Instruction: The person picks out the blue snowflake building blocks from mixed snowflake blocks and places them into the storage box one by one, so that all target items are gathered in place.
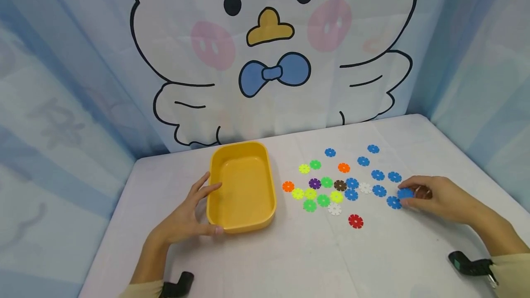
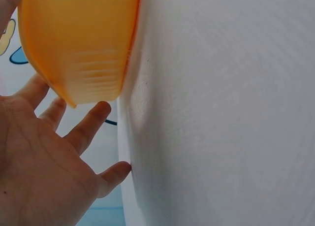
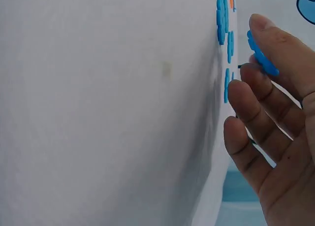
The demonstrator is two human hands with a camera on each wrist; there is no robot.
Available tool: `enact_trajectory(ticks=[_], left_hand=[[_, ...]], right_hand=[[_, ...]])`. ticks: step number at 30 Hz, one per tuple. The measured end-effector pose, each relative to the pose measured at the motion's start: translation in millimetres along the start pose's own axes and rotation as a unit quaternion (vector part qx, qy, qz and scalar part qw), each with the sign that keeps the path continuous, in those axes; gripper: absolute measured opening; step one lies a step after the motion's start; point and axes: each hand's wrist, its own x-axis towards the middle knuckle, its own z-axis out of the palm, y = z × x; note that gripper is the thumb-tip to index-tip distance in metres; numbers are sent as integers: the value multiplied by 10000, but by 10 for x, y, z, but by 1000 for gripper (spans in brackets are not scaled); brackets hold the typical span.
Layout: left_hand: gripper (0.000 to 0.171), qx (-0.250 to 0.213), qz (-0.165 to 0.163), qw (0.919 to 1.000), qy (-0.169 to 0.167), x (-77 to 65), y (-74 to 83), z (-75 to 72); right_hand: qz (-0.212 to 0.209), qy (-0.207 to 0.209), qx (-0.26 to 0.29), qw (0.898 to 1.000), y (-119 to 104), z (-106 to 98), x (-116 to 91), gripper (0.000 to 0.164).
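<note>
Between thumb and fingers my right hand [image 1: 445, 199] pinches a blue flower-shaped disc [image 1: 405, 193], lifted a little off the table. The right wrist view also has this blue disc [image 3: 262, 54] tilted at the thumb, the other fingers loosely bent. Several more blue discs [image 1: 379, 191] lie flat just left of that hand. My left hand [image 1: 184, 217] rests with spread, fairly straight fingers against the left side and near corner of a yellow plastic tray [image 1: 271, 183]. Seen from the left wrist, fingertips touch the tray's outer wall [image 2: 93, 76]. Nothing lies in the tray.
Between tray and right hand, discs are scattered on the white tabletop [image 1: 290, 261]: a red disc [image 1: 355, 221] nearest, plus green, yellow, orange, white, a purple disc [image 1: 314, 183] and a brown disc [image 1: 340, 185]. A cartoon-printed curtain [image 1: 269, 109] hangs behind the table.
</note>
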Motion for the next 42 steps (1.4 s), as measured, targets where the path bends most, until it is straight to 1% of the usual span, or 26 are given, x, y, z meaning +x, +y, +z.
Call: enact_trajectory(ticks=[6, 12, 18, 21, 23, 26, 29, 32, 38, 42], left_hand=[[100, -64, -25, 10000, -10, -4, 4, 8], [101, -3, -25, 10000, 48, -7, 5, 12], [101, -17, 89, 10000, 7, 65, 27, 13], [100, -27, 11, 10000, -33, 53, 30, 1], [99, -35, -80, 9999, -51, 22, 27, -8], [99, -70, -140, 9998, -85, -14, 29, -12], [98, -51, -54, 9999, -76, -24, 23, -3], [98, -36, 34, 10000, -63, -21, 6, -1], [99, -75, 35, 9999, -100, -20, -25, -10], [99, -125, 6, 9999, -99, -22, -31, -13]], right_hand=[[-384, 384, -73, 9985, -123, -23, 96, 32], [-399, 381, -295, 9980, -294, -27, 233, 33], [-376, 364, -338, 9981, -441, -42, 367, 36], [-347, 233, -245, 9988, -536, -22, 455, 35], [-445, 134, -151, 9988, -590, 6, 516, 33], [-563, 125, -73, 9983, -655, 60, 594, 34], [-682, 205, -38, 9975, -717, 135, 670, 35], [-758, 169, 94, 9969, -794, 218, 750, 37], [-816, 42, 482, 9955, -970, 339, 920, 36], [-958, -12, 553, 9939, -1085, 360, 1048, 35]])
